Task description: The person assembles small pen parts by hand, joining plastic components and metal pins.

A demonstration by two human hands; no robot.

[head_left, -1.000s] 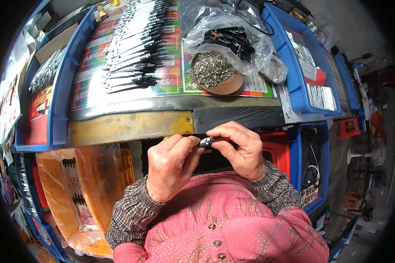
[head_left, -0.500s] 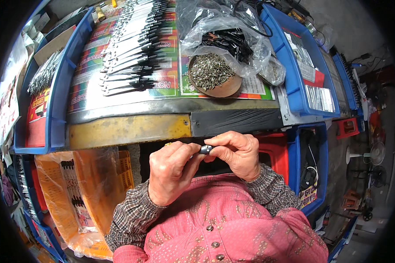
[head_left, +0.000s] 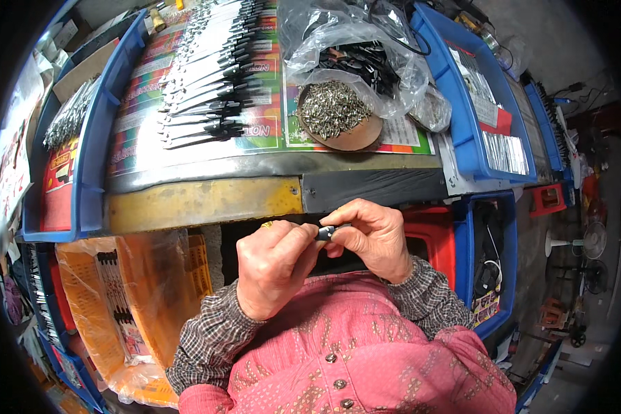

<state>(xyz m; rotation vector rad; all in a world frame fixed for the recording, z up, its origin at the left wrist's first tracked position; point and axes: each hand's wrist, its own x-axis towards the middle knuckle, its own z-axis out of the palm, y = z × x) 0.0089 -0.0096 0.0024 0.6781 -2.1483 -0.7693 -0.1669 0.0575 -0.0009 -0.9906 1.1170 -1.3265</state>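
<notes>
Just past the table's front edge, my two hands meet over a small black part (head_left: 325,234) with a pale metallic spot. My left hand (head_left: 270,265) pinches its left end, fingers curled and pressed together. My right hand (head_left: 374,240) grips the other end between thumb and forefinger. A short dark piece shows between the right fingertips, but the fingers hide most of it. On the table beyond lie a shallow round dish (head_left: 350,140) of small metal pieces and a clear plastic bag (head_left: 410,83) with black parts. To their left is a long row of slim black-and-silver pen-like items (head_left: 210,90).
Blue trays stand at the left (head_left: 90,159) and right (head_left: 462,131), holding slim silvery items. Below the table are an orange crate (head_left: 83,310) lined with plastic, a red stool-like object (head_left: 431,241) and another blue bin (head_left: 507,276). A yellow-and-black edge strip (head_left: 207,207) fronts the table.
My right fingers have shifted slightly on the black part, and a dark piece now shows between their tips. Both hands stay close together in nearly the same place.
</notes>
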